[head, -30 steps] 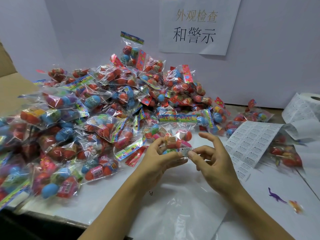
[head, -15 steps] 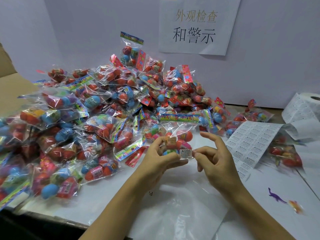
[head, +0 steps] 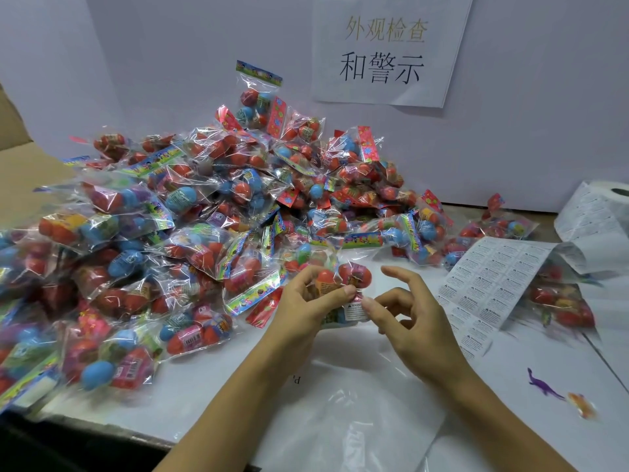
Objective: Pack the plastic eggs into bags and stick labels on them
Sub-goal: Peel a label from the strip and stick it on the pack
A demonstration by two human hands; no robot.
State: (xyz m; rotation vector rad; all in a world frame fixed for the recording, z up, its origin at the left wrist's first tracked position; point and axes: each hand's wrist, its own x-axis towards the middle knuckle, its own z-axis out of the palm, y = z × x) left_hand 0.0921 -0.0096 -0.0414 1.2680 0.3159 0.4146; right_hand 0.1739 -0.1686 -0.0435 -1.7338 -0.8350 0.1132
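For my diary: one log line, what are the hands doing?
left hand holds egg bag | right hand presses warning label on | label sheet beside

Heaped across the table (head: 211,396) from nine to twelve o'clock: the pile of bagged eggs (head: 211,212), backed against the wall (head: 527,114). Fixed to that wall at twelve to one o'clock, above the pile: a paper sign (head: 391,49). At centre, just before the pile: one bag of eggs (head: 340,284), held between left hand (head: 306,311) and right hand (head: 412,321), a label (head: 354,310) on its near side. At two to three o'clock: label sheet (head: 490,284), draped over more bags, running back to the label roll (head: 606,212) at the far right edge. At five o'clock on the table: a toy dinosaur (head: 543,386). At six o'clock, under the forearms: an empty plastic bag (head: 357,420).
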